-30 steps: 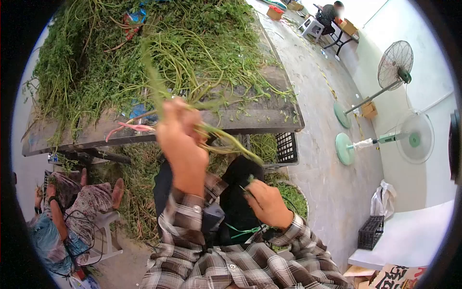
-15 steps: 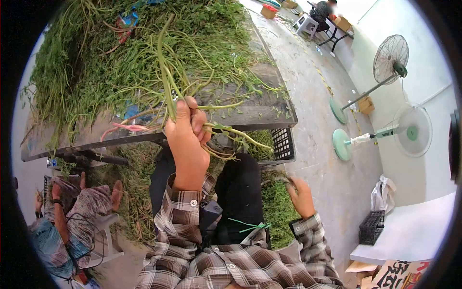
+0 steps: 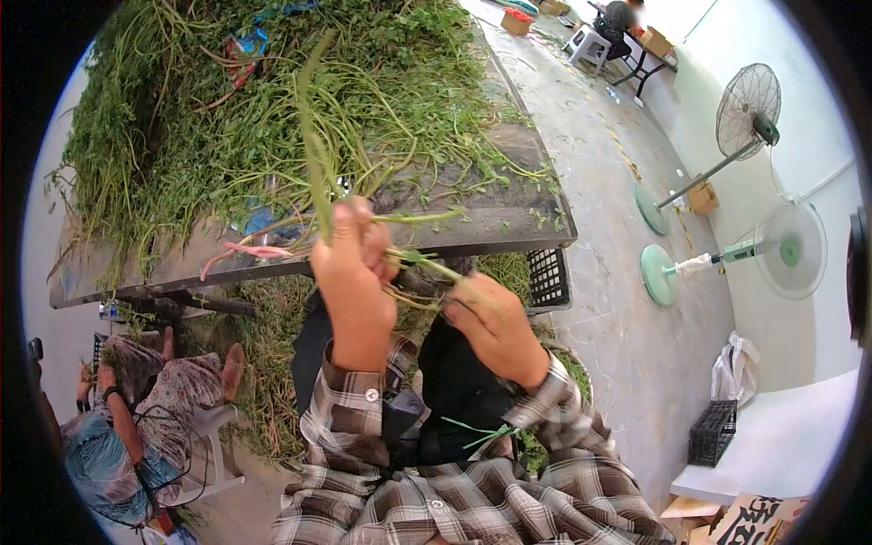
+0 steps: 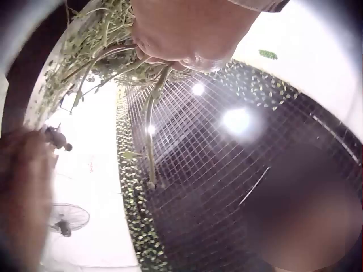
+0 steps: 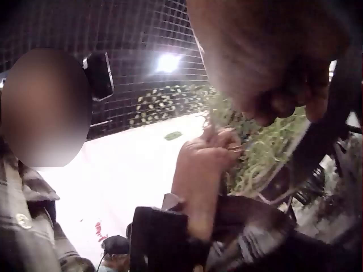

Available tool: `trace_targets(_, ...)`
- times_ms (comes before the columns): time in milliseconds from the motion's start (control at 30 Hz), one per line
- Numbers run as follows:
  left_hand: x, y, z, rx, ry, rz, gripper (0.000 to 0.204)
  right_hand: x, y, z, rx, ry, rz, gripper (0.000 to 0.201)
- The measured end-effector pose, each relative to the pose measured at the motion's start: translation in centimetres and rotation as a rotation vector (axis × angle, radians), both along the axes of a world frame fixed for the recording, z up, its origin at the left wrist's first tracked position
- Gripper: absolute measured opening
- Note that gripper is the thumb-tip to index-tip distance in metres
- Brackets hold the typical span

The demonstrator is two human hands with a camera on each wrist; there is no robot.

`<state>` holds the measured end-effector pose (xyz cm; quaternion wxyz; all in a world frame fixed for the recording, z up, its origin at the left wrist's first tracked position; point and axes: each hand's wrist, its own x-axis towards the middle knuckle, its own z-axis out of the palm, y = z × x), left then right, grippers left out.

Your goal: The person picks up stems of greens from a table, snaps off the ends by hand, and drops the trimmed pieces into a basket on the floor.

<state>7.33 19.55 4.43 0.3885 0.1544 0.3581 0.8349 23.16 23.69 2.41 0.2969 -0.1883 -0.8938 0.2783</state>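
My left hand (image 3: 352,282) grips a small bunch of green leafy stems (image 3: 314,136) just over the near edge of the table. Their long ends stand up above the fist, and a few lower ends stick out to the right. At these lower ends is my right hand (image 3: 498,329), fingers curled, pinching a stem (image 3: 434,266). In the left wrist view a single stem (image 4: 150,130) hangs below the left fist (image 4: 190,34). The right wrist view shows the right hand (image 5: 266,62) in shadow, with the left hand (image 5: 201,170) beyond it.
Tangled greens (image 3: 227,118) cover much of the dark table (image 3: 509,222). A black crate (image 3: 549,277) of greens stands beneath it, and more greens (image 3: 272,400) lie on the floor. A seated person (image 3: 127,427) is at left; standing fans (image 3: 749,109) are at right.
My right hand swung out to the right over the basket of greens, then came back up to the stems' lower ends. The left hand keeps its grip, almost in place.
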Motion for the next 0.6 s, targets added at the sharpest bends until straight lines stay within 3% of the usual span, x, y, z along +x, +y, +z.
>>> trace_targets(33, -0.6, -0.2, 0.1, 0.003, -0.005, 0.005, 0.027, 1.6, -0.3, -0.8, -0.093, -0.04, -0.049, 0.01)
trace_targets(100, -1.8, -0.7, 0.2, 0.096, 0.042, 0.05, 0.024, 5.9, -1.1, -2.9, -0.579, -0.083, -0.321, 0.016)
trace_targets(167, -1.1, -0.7, 0.6, 0.076, -0.025, 0.053, 0.024, 10.2, -1.6, -4.6, -0.571, -0.139, -0.569, 0.018)
trace_targets(233, -0.5, -0.6, 0.4, 0.051, -0.01, -0.065, 0.024, 16.6, -1.4, -8.3, -0.05, -0.526, -0.574, 0.017)
trace_targets(267, -0.1, -0.4, 0.2, 0.058, -0.003, -0.07, 0.024, 18.4, -1.8, -8.8, -0.044, -0.53, -0.583, 0.017)
trace_targets(333, 0.3, -0.3, 0.4, 0.042, 0.028, -0.13, 0.027, 20.7, -2.1, -8.9, 0.191, -0.545, -0.599, 0.019)
trace_targets(367, 0.5, -0.4, 0.5, 0.013, 0.068, -0.181, 0.029, 20.3, -2.0, -7.8, 0.199, -0.546, -0.602, 0.019)
trace_targets(433, 1.0, -0.5, 0.7, -0.004, 0.101, -0.228, 0.03, 18.0, -1.6, -4.4, -0.302, -0.239, -0.655, 0.022)
trace_targets(500, 1.4, -0.4, 0.7, -0.013, 0.143, -0.272, 0.03, 16.1, 0.0, -2.2, -0.396, -0.231, -0.652, 0.023)
trace_targets(567, 1.7, -0.3, 0.4, 0.005, 0.208, -0.359, 0.028, 12.4, 1.2, 0.4, -0.595, 0.061, -0.45, 0.022)
trace_targets(600, 1.7, -0.4, 0.5, -0.004, 0.256, -0.382, 0.031, 10.9, 2.0, 1.7, -0.593, 0.031, -0.38, 0.022)
